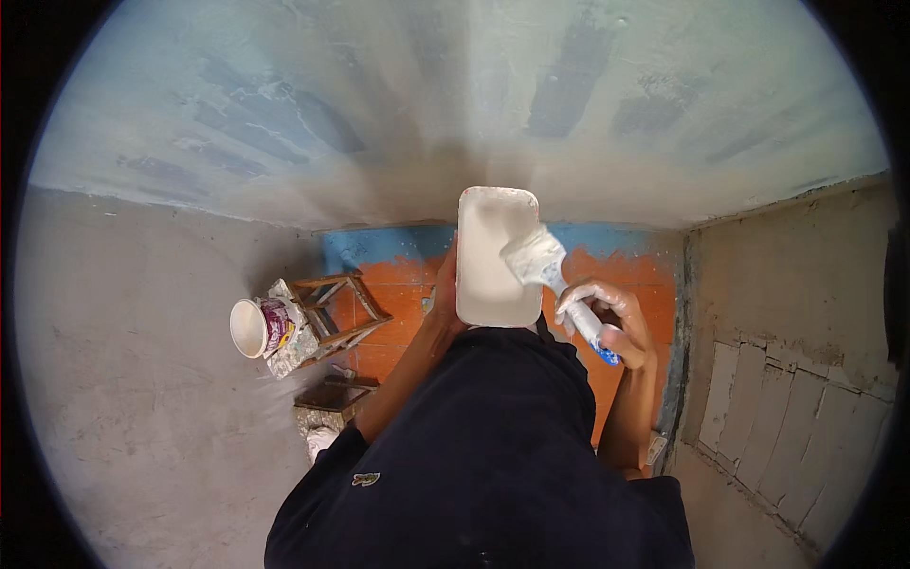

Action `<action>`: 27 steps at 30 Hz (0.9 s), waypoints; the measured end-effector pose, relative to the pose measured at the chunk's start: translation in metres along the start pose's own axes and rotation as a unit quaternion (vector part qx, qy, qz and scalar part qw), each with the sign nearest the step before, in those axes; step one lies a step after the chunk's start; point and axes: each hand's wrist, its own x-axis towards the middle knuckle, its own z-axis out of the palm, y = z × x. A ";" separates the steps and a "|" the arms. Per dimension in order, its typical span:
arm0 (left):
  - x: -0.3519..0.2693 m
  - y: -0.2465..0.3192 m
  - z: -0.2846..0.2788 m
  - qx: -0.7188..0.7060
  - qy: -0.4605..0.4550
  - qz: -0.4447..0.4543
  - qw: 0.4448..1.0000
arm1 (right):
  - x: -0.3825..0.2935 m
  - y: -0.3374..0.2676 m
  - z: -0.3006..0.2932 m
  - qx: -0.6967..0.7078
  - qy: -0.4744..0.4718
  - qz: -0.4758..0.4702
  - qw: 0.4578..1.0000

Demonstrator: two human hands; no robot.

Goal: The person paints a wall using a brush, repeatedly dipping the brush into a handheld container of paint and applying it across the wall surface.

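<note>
My left hand (446, 299) holds the left side of a rectangular white tub (497, 313), its fingers partly hidden by it. Pale paint lies in the tub. In my right hand (611, 316) is a wide paintbrush (544, 259), gripped by its white and blue handle. The brush's paint-coated bristles are over the tub's right edge; whether they touch it I cannot tell. White paint smears my right fingers. Beyond the tub rises a pale wall (426, 92) with grey patches.
To the left, a paint bucket (250, 328) sits on a paint-spattered wooden stool (348, 281). Nearer me is a wooden box-like stand (338, 396) with a brush beside it. Grey walls flank the orange floor (398, 284), which has a blue strip (384, 242) along the far wall.
</note>
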 end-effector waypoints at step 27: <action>-0.012 -0.006 -0.023 0.100 0.085 0.065 0.989 | 0.048 0.026 0.048 -0.177 0.088 -0.028 0.980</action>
